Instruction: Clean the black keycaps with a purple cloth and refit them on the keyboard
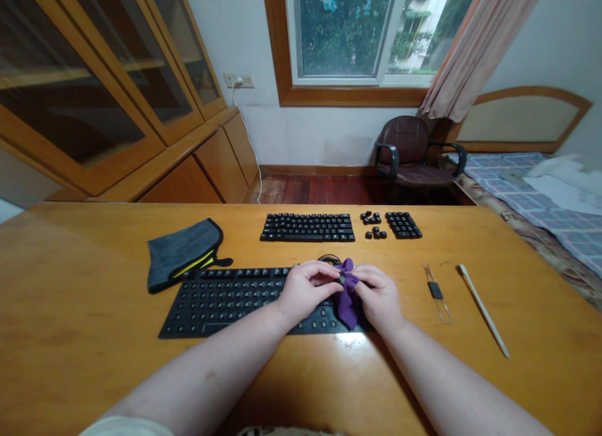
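Observation:
Between the fingertips of my left hand (308, 288) is a small black keycap (342, 277). My right hand (379, 295) pinches a purple cloth (347, 307), which is gathered against the keycap and hangs down over the keyboard. Beneath both hands lies a black keyboard base (226, 301), its key switches bare of caps. My hands cover part of its right side. Behind it, removed keycaps are laid out in a main block (307, 228), a small loose group (371, 219) and a number-pad block (403, 225).
A folded grey cloth (181, 251) with a yellow lining touches the keyboard's upper left. To the right lie a wire keycap puller (436, 290) and a thin pale brush (484, 313). The wooden desk (84, 298) ends at a far edge, with a chair (407, 147) beyond it.

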The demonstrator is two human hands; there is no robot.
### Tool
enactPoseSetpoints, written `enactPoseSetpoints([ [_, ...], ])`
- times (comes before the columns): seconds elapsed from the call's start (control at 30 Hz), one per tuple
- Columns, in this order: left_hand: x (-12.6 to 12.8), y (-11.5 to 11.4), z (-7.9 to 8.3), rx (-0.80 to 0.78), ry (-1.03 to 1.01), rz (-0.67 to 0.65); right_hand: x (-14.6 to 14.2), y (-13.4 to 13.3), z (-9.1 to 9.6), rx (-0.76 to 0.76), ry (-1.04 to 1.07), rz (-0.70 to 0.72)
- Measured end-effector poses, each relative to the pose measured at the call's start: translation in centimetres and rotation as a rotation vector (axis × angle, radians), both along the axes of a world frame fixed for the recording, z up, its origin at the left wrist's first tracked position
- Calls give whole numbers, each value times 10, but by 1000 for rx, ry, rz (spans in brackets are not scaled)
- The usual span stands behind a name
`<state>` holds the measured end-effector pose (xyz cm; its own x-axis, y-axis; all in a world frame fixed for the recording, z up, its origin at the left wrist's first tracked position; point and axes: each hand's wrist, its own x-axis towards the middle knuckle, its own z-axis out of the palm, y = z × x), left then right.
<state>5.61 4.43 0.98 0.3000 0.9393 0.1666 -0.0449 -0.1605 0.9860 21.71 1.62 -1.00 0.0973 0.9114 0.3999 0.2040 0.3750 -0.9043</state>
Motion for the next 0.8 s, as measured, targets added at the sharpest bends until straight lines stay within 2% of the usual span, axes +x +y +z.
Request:
enactPoseSetpoints([
  [0.17, -1, 2, -4, 3, -38, -14, 0, 0, 1, -35, -25, 43],
  [0.3, -2, 4, -3, 71, 24, -31, -1, 1, 2, -55, -10, -3],
  [0.47, -1, 3, -4, -29, 28, -26, -2, 0, 2, -50, -15, -7],
  [0.67, -2, 4, -8, 49, 46, -32, -1, -1, 0, -62, -15, -13],
  [0.8, -1, 5, -7, -21, 47, -4, -2, 0, 2, -66, -15, 17],
])
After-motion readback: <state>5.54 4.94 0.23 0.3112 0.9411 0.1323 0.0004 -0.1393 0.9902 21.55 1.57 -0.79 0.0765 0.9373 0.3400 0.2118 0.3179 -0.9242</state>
